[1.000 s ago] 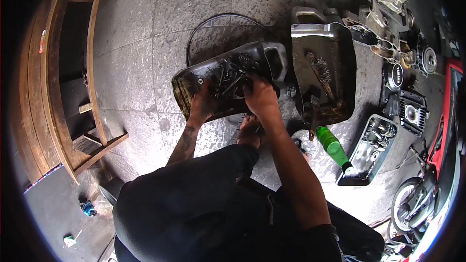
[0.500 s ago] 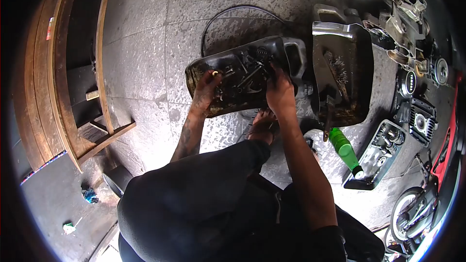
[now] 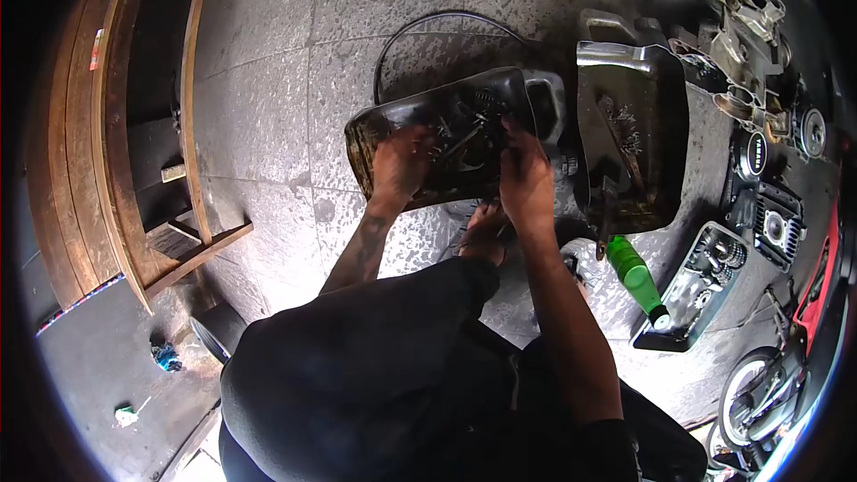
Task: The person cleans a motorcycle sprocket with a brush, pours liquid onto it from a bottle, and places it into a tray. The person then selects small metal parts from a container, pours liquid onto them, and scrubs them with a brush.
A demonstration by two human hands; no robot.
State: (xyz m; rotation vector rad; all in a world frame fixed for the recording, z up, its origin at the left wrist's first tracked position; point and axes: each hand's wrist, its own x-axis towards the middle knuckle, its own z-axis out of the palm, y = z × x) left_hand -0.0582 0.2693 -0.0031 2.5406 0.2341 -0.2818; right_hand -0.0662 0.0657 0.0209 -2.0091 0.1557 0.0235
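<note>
A dark, oily tray cut from a plastic jerrycan (image 3: pixel 361 152) lies tilted on the floor in front of me. In it are several metal parts, among them a small gear (image 3: pixel 485 100) and a rod-like piece (image 3: pixel 466 145). Over the tray's left half is my left hand (image 3: pixel 400 162), its fingers pointing right among the parts and smeared by motion, so whether they hold anything does not show. At the tray's right end rests my right hand (image 3: pixel 528 180), thumb and forefinger apart, with no part visible between them.
Right of the tray stands a second cut jerrycan (image 3: pixel 661 138) with a brush-like tool inside. A green bottle (image 3: pixel 636 277) lies near a metal case of gears (image 3: pixel 692 290). Engine parts (image 3: pixel 777 223) and a motorcycle (image 3: pixel 754 402) are farther right, a wooden bench (image 3: pixel 112 152) left.
My left hand has moved right, deeper over the parts; the small yellowish piece at its fingertips no longer shows. My right hand has shifted slightly down and right, its fingers opening apart.
</note>
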